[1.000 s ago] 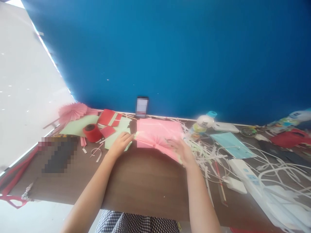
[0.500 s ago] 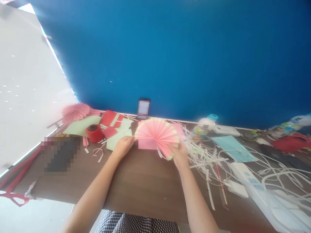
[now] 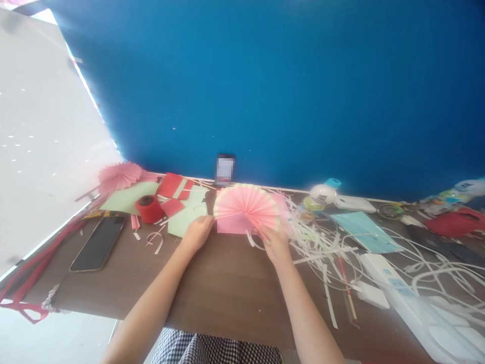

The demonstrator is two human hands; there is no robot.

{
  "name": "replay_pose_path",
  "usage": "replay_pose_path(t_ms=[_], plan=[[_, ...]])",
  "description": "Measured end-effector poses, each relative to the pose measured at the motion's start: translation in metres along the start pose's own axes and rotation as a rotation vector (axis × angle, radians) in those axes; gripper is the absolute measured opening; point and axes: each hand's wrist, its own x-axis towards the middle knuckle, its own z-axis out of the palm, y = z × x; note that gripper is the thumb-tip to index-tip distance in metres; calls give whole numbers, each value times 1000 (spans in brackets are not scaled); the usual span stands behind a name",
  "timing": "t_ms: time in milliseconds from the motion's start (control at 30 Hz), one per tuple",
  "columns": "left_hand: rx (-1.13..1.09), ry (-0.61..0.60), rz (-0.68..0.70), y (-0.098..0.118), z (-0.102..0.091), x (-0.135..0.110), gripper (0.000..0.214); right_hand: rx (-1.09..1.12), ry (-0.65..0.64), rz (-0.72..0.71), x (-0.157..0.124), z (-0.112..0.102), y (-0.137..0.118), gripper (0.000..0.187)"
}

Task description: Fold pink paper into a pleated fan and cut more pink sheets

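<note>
Pink folded paper (image 3: 248, 198) spreads like a fan between the fingertips of the left hand (image 3: 199, 233) and the right hand (image 3: 276, 243). Each hand pinches one end (a flat pink sheet (image 3: 230, 224) lies underneath). Gently hold both ends level, so the folds open evenly and don't rip.

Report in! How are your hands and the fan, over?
Left hand and right hand: each holding an end of the fan. Fan: spread above pink paper. Nearby: loose paper strips, right side.
</note>
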Motion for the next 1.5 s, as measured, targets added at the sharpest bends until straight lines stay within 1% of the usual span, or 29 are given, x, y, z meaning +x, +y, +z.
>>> replay_pose_path(t_ms=[67,100,200,267,367,500,633,700,767,833,900,967,1067,1167,1267,1367,1433,1500], plan=[[-117,-23,-32,2,0,-1,24,17,14,16,0,0,1,70],[-196,-34,-68,2,0,-1,25,21,17,22,0,0,1,72],[-411,-40,-220,3,2,0,38,19,-1,31,-1,1,1,71],[-477,-16,-281,3,2,2,45,4,-14,34,-2,2,0,69],[-495,-4,-302,2,1,4,42,-21,-25,16,-3,2,-1,65],[-559,-57,-322,6,-4,2,37,-22,-25,-19,-4,4,-2,67],[-816,-130,-346,19,-7,-1,40,-1,4,-47,-4,6,-1,76],[-952,-161,-385,24,-7,-1,45,10,25,-59,-3,6,1,81],[-1043,-181,-424,28,-5,0,48,17,52,-74,-2,6,3,83],[-1106,-196,-430,30,-3,0,48,30,86,-104,0,5,7,78],[-1161,-198,-400,32,1,1,48,50,120,-128,2,3,11,65],[-1196,-197,-361,33,2,0,50,68,133,-133,4,2,15,53],[-1205,-202,-331,35,1,-1,54,78,87,-100,5,1,18,43],[-1207,-217,-291,32,-4,-2,56,64,15,-20,3,1,14,42],[-1176,-248,-237,25,-11,-2,55,-57,-14,17,2,-4,4,46],[-1078,-310,-236,18,-18,-2,52,-240,-16,-12,4,-17,-6,47],[-1028,-348,-237,17,-22,-3,53,-284,-55,4,8,-28,-11,45],[-1010,-368,-231,18,-25,-3,53,-307,-14,7,11,-36,-12,41]])
